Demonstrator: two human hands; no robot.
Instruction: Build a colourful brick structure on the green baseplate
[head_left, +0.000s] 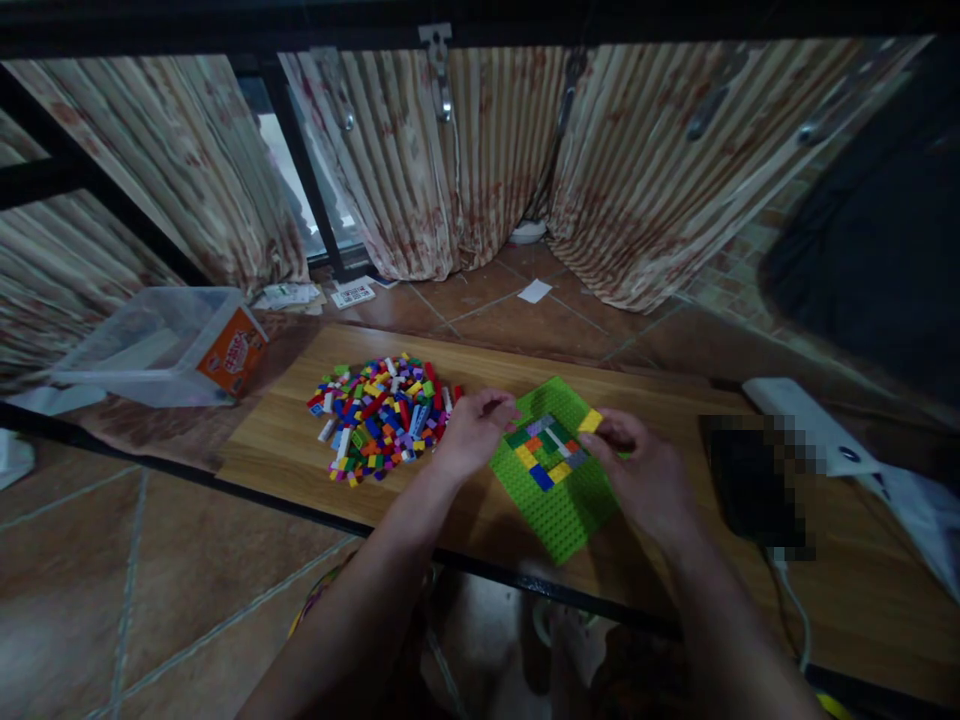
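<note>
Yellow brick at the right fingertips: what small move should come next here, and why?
Probably lower the yellow brick onto the green baseplate and press it down. The right hand pinches it right at the far edge of the brick pattern, apparently not yet seated. The left hand rests at the plate's left edge, placed to steady it.

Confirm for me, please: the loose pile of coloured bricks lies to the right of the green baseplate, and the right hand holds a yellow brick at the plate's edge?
Not quite. In the head view the brick pile lies left of the green baseplate, beside the left hand. The right hand does hold a yellow brick at the plate's edge.
</note>
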